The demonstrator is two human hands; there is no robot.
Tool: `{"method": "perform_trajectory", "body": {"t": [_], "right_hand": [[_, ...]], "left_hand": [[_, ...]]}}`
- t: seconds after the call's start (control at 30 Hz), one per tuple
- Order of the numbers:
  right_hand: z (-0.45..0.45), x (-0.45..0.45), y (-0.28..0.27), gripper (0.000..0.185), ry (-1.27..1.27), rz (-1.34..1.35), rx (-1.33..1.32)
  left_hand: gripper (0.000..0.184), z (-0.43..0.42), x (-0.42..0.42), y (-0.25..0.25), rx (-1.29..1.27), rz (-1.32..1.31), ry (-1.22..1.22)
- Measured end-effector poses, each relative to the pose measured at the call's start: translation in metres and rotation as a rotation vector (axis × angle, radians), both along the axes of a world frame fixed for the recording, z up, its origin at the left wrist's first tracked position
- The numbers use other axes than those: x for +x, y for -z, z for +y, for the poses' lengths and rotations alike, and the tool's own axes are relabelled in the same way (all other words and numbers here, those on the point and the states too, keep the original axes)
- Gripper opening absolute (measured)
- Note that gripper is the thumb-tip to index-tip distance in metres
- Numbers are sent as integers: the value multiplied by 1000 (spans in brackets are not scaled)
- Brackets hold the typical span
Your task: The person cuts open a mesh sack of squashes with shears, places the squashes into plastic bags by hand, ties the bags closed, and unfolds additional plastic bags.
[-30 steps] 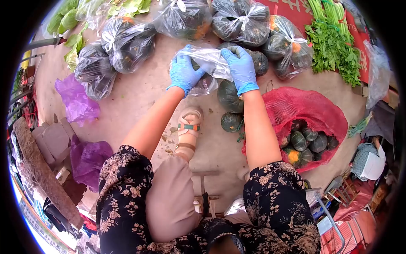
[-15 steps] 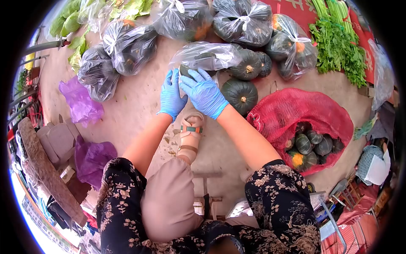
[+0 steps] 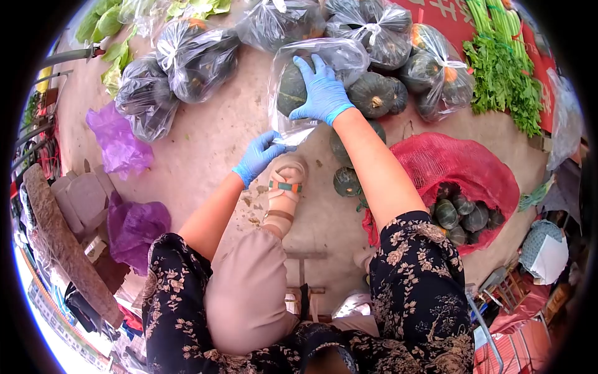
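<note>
Gloved in blue, my right hand (image 3: 321, 93) reaches over a dark green pumpkin (image 3: 291, 90) in a clear plastic bag (image 3: 342, 55). Its spread fingers and thumb curve round the pumpkin's side. My left hand (image 3: 258, 158) is closed on the near edge of the same bag, low and to the left. Two loose pumpkins (image 3: 372, 95) sit right of the bag. Below them, another pumpkin (image 3: 340, 149) is partly hidden by my right forearm, with a small pumpkin (image 3: 347, 181) beside it.
Tied bags of pumpkins (image 3: 198, 59) line the far side and left. A red mesh sack (image 3: 492, 168) holding several small pumpkins lies open at right. Celery (image 3: 501, 81) lies back right on a red cloth. Purple bags (image 3: 121, 143) lie left; my sandalled foot (image 3: 286, 181) is below my hands.
My right hand has moved up and right over the pumpkin, now inside the opened-out bag. My left hand has dropped to the bag's near edge. A small pumpkin has come into view near the sack.
</note>
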State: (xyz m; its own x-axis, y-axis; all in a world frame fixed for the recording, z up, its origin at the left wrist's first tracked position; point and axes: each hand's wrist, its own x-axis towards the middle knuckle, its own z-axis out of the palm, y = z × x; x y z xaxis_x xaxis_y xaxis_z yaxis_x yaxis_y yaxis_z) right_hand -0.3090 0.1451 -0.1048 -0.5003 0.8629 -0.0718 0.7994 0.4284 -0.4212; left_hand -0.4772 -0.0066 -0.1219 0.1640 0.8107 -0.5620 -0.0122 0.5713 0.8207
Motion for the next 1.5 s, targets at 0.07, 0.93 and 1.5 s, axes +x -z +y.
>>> {"method": "perform_trajectory", "body": {"t": [0.07,0.93,1.5], "right_hand": [[-1,0,-6,105,-41,-97,-8],[-132,36,-25,20,-416,299,60],[-71,57,-16,19,172,26,68]], "left_hand": [[14,6,1,-25,15,-49,-18],[11,-19,-9,-88,355,463,3],[54,-10,28,-70,325,297,-12]]}}
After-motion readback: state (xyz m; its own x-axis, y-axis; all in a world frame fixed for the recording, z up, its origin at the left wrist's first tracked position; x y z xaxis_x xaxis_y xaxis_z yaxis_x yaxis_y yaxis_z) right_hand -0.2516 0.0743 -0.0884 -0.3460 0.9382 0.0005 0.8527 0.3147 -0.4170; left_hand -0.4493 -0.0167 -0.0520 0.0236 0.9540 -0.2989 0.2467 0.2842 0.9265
